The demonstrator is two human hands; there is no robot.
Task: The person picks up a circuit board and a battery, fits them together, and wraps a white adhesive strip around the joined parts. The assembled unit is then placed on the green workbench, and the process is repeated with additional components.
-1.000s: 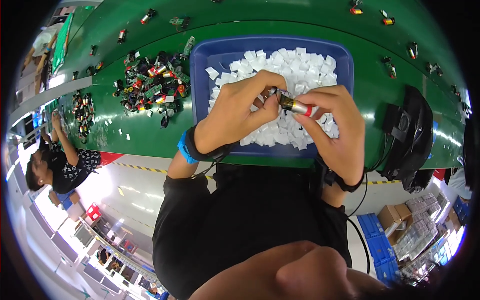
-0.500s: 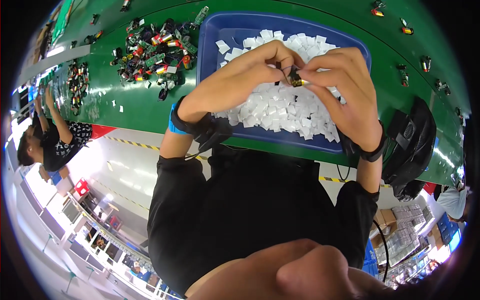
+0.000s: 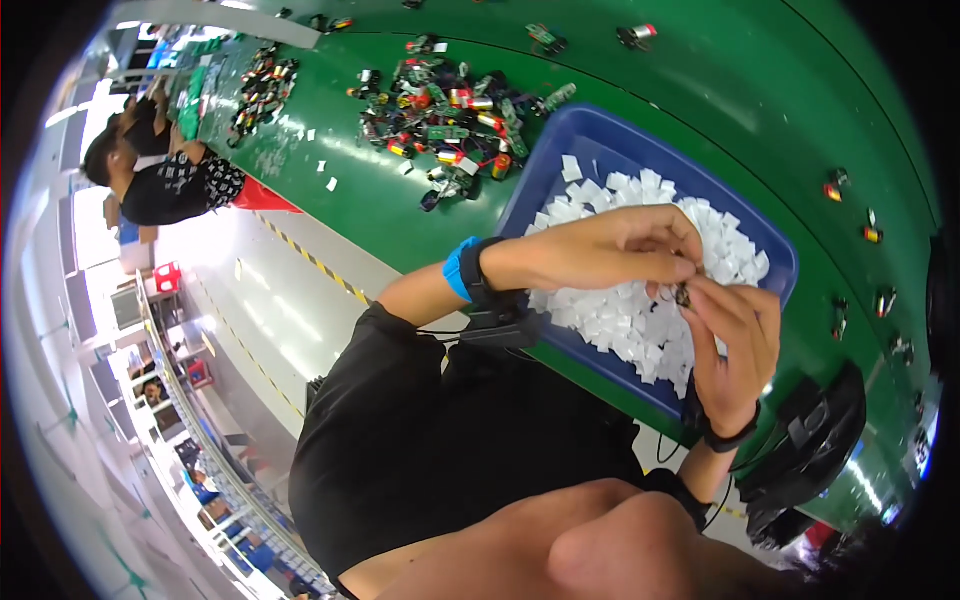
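Observation:
Over the blue tray, both hands meet at a small dark electronic part (image 3: pixel 683 296) with a yellowish spot, mostly covered by fingers. My left hand (image 3: pixel 630 245) pinches at its upper side, thumb and forefinger pressed together. From the right, my right hand (image 3: pixel 735 335) grips the same part between thumb and fingertips. Below them the blue tray (image 3: pixel 572 125) holds many small white square pieces (image 3: pixel 610 315), loosely heaped. Exactly what sits between the left fingertips is hidden.
A pile of small circuit-board assemblies (image 3: pixel 445 125) with red and yellow cylinders lies left of the tray; another heap (image 3: pixel 265 90) lies farther left. Single assemblies (image 3: pixel 873 228) are spread at the right. A black bag (image 3: pixel 815 440) rests near the right edge. A person (image 3: pixel 165 180) works at far left.
The view has turned, so the tray and piles sit further right and lower and appear tilted. Both hands stay together at the part, which is now more covered by the fingers.

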